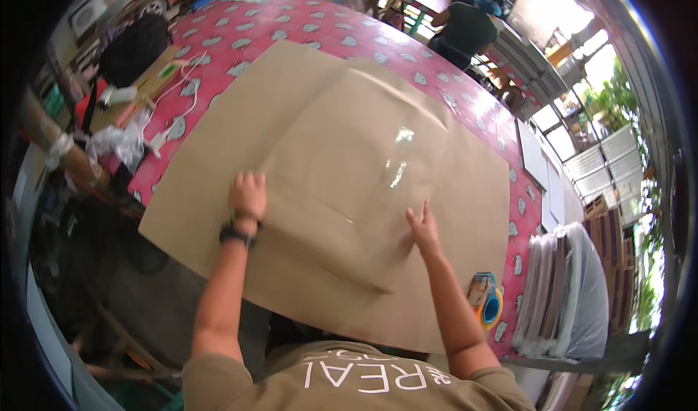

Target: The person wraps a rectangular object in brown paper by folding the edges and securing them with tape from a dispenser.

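Observation:
A large sheet of brown paper [211,149] lies spread before me, with a raised, roughly rectangular area and creases in its middle. Shiny patches like clear tape [400,153] show right of the centre. My left hand [248,195], with a dark band on its wrist, has its fingers curled down onto the paper by the left crease; the fingertips are hidden. On the right, my right hand [424,229] rests its edge against the raised part, thumb and fingers apart. Whatever makes the bulge is covered by the paper.
Under the paper is a pink patterned tablecloth [305,27]. A tape roll in a dispenser [486,300] sits by my right forearm. Wrapped flat panels [563,291] stand at the right. A white cable [190,95], a plastic bag [120,142] and a black bag [136,50] lie left. A person [469,26] is beyond.

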Demonstrator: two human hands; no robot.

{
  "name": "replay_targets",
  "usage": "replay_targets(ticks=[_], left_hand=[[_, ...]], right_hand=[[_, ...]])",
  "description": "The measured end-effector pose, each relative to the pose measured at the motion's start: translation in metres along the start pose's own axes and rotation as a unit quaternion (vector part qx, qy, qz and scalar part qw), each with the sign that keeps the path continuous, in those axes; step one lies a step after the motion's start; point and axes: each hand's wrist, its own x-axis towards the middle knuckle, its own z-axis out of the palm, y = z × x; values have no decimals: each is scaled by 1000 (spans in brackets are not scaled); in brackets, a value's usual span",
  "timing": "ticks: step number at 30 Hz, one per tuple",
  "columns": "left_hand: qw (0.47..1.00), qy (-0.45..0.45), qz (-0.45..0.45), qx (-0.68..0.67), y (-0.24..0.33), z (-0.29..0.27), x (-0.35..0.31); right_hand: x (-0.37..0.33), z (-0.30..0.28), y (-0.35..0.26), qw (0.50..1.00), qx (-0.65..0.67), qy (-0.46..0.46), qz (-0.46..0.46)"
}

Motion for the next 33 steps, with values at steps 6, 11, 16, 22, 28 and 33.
replay_targets(ticks=[6, 11, 16, 22, 28, 33], left_hand=[[726, -475, 326, -376, 127, -3, -232], [865, -154, 383, -284, 173, 28, -110], [904, -159, 388, 83, 194, 100, 4], [919, -254, 44, -299, 141, 148, 125], [972, -120, 188, -69, 122, 119, 124], [917, -184, 305, -180, 99, 92, 57]], right_hand=[[49, 19, -88, 908, -183, 54, -372], [-47, -25, -81, 924, 24, 84, -372], [-92, -61, 113, 952, 86, 277, -92], [-89, 8, 115, 960, 102, 261, 2], [-65, -19, 86, 934, 78, 336, 92], [-17, -73, 111, 886, -40, 451, 101]])
